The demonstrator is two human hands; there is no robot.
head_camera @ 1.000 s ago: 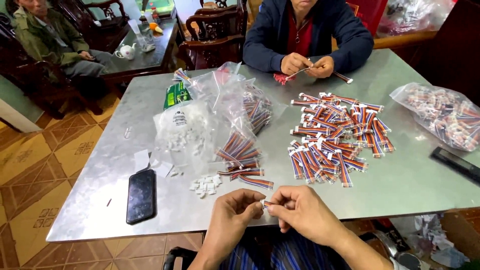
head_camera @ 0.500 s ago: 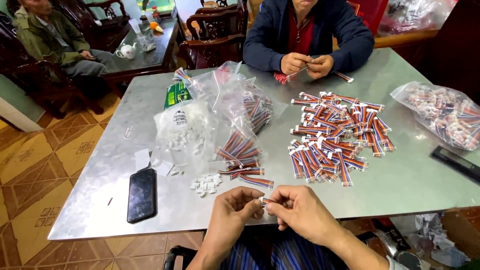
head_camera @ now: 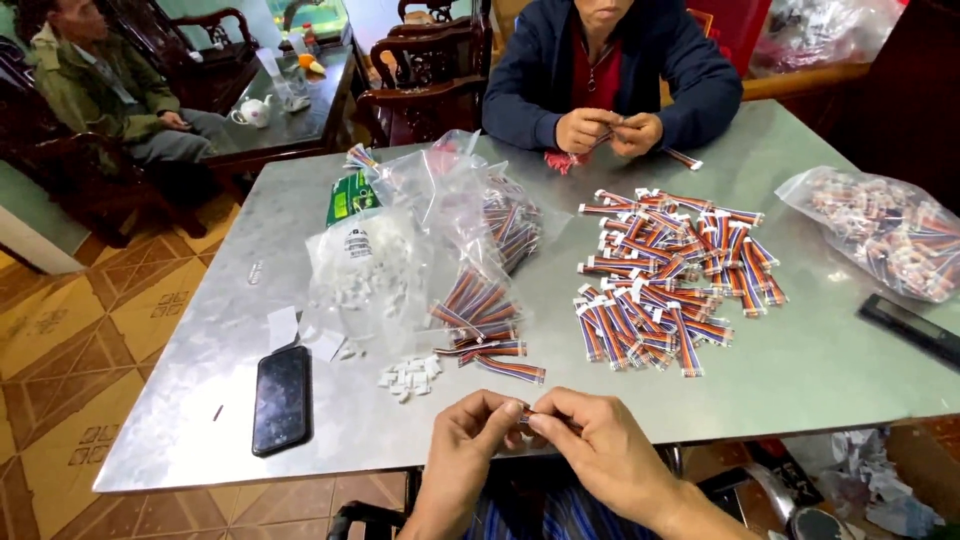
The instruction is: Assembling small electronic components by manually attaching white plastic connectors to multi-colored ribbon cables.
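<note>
At the near edge of the counter point(head_camera: 800, 380), the left hand point(head_camera: 470, 440) and right hand point(head_camera: 600, 450) meet fingertip to fingertip, both pinched shut on one short striped cable point(head_camera: 527, 415), held just off the edge rather than resting on it. Little of the cable shows between the fingers, so I cannot tell whether a plug is on its end.

Loose white plugs point(head_camera: 410, 375) lie just beyond the left hand, a few striped cables point(head_camera: 490, 345) beside them, and a phone point(head_camera: 281, 398) toward the near left corner. A larger cable pile point(head_camera: 670, 280) fills the middle.

Held off the edge, the cable or a plug could slip from the pinch and fall to the floor. A sweeping wrist could also scatter the plugs nearby.
</note>
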